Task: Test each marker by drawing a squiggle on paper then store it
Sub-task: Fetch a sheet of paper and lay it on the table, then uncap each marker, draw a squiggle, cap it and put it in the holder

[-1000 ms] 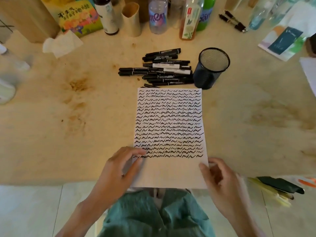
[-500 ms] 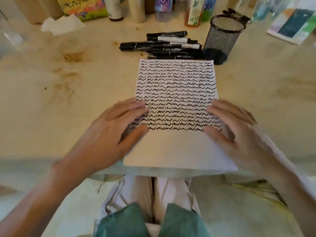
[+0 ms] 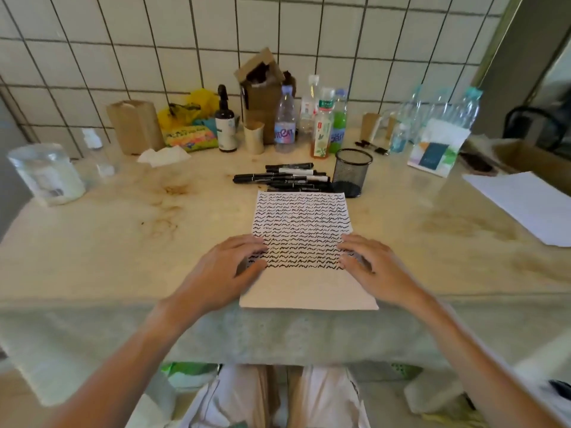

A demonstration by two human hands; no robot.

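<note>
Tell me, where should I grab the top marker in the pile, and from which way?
Pinch the top marker around the middle of its barrel, coming straight down from above. It lies flat and sideways at the far edge of the marker pile, with the mesh cup near its right end, so probably only the top is free.

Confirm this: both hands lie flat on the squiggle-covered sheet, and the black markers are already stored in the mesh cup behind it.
Not quite. The head view shows the black markers lying in a pile on the table, left of the mesh cup, not in it. The rest holds: the left hand and right hand lie flat on the squiggle-covered sheet.
</note>
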